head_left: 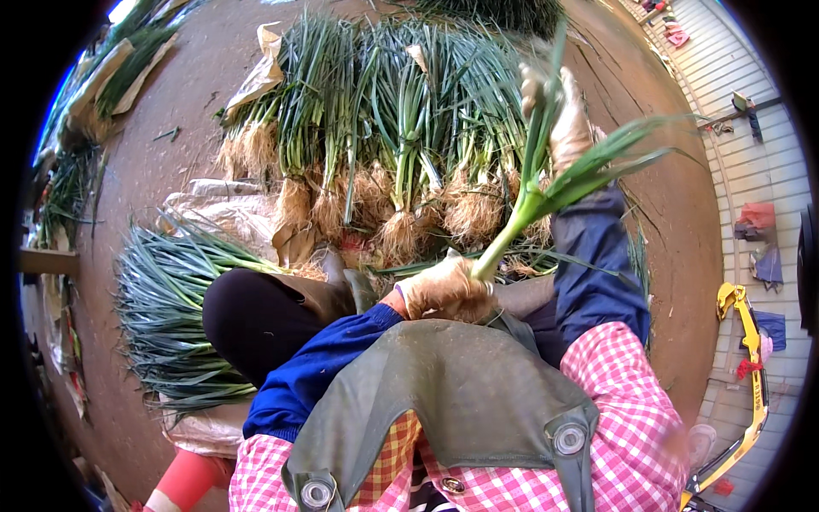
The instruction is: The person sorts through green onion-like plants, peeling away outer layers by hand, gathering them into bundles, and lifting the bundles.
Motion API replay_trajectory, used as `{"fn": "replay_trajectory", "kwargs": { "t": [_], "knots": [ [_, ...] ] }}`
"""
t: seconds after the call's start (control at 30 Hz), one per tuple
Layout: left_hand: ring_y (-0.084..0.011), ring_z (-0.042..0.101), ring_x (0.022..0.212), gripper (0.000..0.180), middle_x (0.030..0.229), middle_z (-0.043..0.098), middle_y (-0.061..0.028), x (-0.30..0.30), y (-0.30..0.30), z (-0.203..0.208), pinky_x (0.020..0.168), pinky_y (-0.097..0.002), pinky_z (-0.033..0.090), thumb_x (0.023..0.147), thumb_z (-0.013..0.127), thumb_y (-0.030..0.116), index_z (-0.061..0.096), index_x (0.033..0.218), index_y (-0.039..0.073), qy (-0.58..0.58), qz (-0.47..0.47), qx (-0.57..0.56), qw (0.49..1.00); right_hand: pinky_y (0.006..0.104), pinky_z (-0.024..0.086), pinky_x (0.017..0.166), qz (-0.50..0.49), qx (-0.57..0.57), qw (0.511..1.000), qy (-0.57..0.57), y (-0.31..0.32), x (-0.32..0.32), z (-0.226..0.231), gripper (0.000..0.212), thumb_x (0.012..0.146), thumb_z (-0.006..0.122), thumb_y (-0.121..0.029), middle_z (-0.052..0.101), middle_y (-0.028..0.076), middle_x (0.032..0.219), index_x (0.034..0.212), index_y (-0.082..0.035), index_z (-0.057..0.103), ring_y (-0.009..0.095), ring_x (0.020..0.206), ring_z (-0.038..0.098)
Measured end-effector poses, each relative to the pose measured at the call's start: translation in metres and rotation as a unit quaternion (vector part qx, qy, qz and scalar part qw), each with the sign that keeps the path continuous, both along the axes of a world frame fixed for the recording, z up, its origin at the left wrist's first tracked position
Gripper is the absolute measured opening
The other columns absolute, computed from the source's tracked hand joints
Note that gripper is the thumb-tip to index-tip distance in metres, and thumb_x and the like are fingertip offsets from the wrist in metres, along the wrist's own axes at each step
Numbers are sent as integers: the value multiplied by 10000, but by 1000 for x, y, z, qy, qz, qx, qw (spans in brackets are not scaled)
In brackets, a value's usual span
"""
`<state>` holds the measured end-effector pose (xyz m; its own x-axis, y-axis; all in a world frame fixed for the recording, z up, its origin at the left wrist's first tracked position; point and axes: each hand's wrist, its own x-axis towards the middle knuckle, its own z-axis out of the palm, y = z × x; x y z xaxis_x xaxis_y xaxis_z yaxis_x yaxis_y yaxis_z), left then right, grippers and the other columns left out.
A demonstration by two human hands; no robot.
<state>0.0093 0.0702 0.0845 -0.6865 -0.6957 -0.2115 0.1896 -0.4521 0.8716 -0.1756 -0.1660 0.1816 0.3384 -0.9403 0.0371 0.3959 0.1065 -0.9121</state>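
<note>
My left hand (450, 288), in a pale glove, is closed around the white lower stalk of a green onion (503, 240). The stalk slants up to the right, and its leaves fan out above. Higher up at the right, my gloved right hand (565, 119) has its fingers around one upright leaf of that onion; motion blurs this hand. Other long leaves hang off to the right, across my right sleeve. The root end is hidden by my left hand. Just beyond my hands lie bundled green onions (409, 111), their shaggy roots toward me.
Another heap of green onions (175, 316) lies by my left knee, partly on pale sacking (226, 213). More piles are at the far left and far back on the brown ground (141, 200). A yellow excavator arm (751, 341) stands on slatted paving at right.
</note>
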Motion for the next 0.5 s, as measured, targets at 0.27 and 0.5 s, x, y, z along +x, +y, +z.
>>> {"fn": "replay_trajectory", "kwargs": {
  "t": [0.27,0.5],
  "knots": [
    [-82,530,552,158,685,597,-19,7,-33,-18,506,-214,424,838,612,130,644,931,6,59,206,67,974,298,564,726,47,-189,981,12,-54,123,60,397,970,486,-364,655,112,1020,1089,-3,599,184,820,665],
    [-104,542,484,319,659,627,-55,10,-57,-73,407,-236,445,948,570,323,594,803,39,-17,337,181,924,306,546,683,-80,-172,903,385,-141,152,-11,326,992,428,-282,646,68,837,937,-36,635,210,735,631]
  ]
}}
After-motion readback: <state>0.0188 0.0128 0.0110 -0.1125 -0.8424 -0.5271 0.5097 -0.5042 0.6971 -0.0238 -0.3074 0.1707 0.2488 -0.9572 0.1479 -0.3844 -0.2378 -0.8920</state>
